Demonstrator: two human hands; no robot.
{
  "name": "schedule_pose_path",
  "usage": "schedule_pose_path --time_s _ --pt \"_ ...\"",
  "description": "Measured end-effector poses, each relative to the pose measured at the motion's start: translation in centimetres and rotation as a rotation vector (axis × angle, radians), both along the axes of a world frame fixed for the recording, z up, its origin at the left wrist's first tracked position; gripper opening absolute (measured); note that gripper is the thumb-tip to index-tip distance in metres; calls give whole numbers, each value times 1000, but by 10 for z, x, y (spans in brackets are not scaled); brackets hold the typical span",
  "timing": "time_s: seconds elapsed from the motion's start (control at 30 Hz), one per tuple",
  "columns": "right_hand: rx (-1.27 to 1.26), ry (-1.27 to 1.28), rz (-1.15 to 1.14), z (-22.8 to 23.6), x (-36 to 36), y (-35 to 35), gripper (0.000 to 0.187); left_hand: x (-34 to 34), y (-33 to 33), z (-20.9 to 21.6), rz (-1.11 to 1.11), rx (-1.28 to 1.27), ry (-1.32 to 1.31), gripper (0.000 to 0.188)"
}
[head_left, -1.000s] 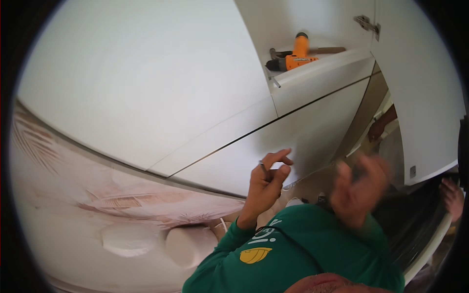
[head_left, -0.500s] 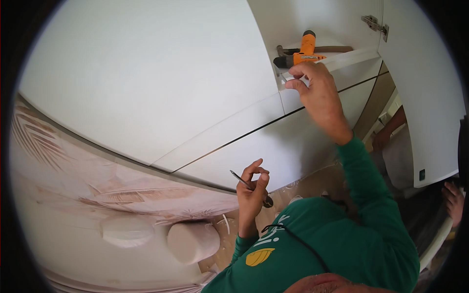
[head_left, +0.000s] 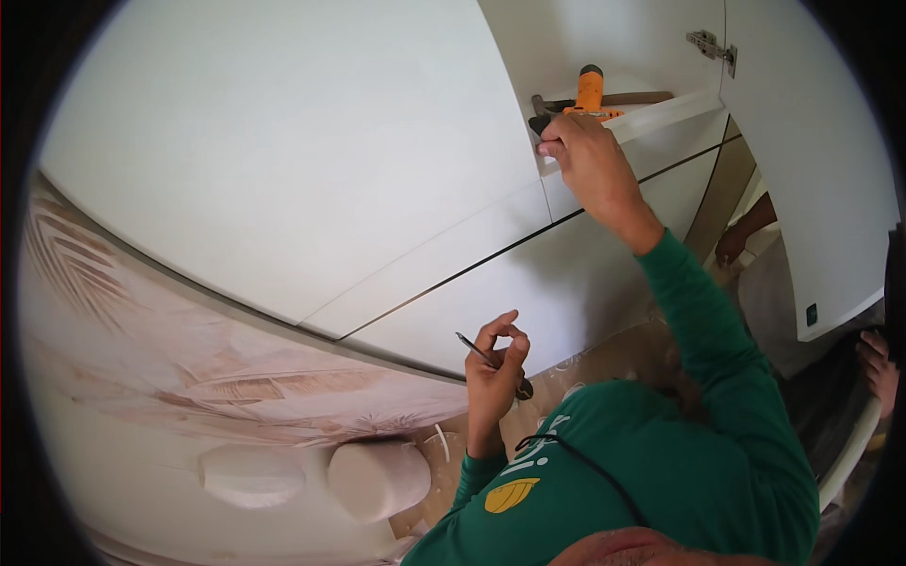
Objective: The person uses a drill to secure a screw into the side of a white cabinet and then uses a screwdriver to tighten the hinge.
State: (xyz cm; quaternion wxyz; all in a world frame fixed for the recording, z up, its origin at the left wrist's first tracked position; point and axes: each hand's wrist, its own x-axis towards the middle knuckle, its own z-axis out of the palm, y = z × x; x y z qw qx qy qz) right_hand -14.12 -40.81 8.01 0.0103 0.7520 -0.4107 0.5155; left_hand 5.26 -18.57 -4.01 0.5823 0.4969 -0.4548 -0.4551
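Observation:
My left hand (head_left: 493,389) is closed around a screwdriver (head_left: 474,348), its metal shaft pointing up and left and its dark handle end showing below the fingers. My right hand (head_left: 602,179) reaches to the front edge of the open cabinet compartment, thumb and fingers pinched together by the side panel's edge. Whatever lies between those fingertips is hidden. Just behind them, an orange and black cordless drill (head_left: 590,90) rests on the compartment's floor, partly covered by my hand. A hammer (head_left: 637,98) with a brown handle lies behind the drill.
A white cabinet door (head_left: 802,141) stands open at right on a metal hinge (head_left: 713,45). Closed white panels (head_left: 302,151) fill the left. Another person's arm (head_left: 752,226) shows below the door, and a hand (head_left: 880,373) at far right. A pale round stool (head_left: 377,479) stands lower left.
My right hand has moved slightly left and its fingertips have closed together at the compartment's edge, covering more of the drill. My left hand still holds the screwdriver, nearly unmoved.

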Motion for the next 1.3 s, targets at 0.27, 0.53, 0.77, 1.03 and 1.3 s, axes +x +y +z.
schedule_pose_path --time_s 0.27,0.53,0.77,1.03,1.3 --pt "478 -45 445 16 -58 134 7 -3 29 -22 6 102 26 40" --pt "-339 -136 82 46 -185 223 30 -10 19 -7 -226 190 -52 40" --pt "-389 -669 -205 32 -218 209 53 -42 -11 29 -360 142 -126 39" --pt "-203 -381 16 70 -123 189 61 -41 13 6 -283 245 -126 41" --pt "-224 -184 144 85 -53 122 62 -20 44 -3 -122 242 -103 43"
